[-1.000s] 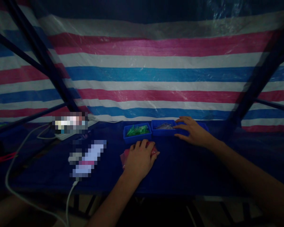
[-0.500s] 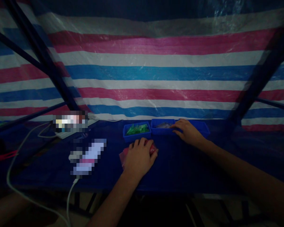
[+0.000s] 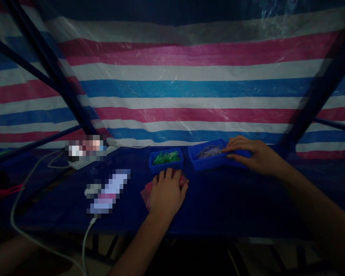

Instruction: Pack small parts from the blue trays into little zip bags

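Note:
My left hand lies over a pink plastic bag on the table, its fingers curled across the top and covering much of it. My right hand has thumb and fingers pinched on the right end of a blue bin, which sits askew. Inside that bin are thin, clear or greyish pieces, too dim to name. To its left stands a smaller blue bin holding green plastic pieces. Another blue bin is partly hidden behind my right hand.
A white power strip and a blurred-out phone-like object with a white cable occupy the left of the dark blue table. Striped sheeting hangs behind, between blue frame posts. Another person's arm shows at lower left.
My right hand has moved right, and the bin with the clear pieces has shifted right and turned askew. My left hand and the pink bag have slid slightly left.

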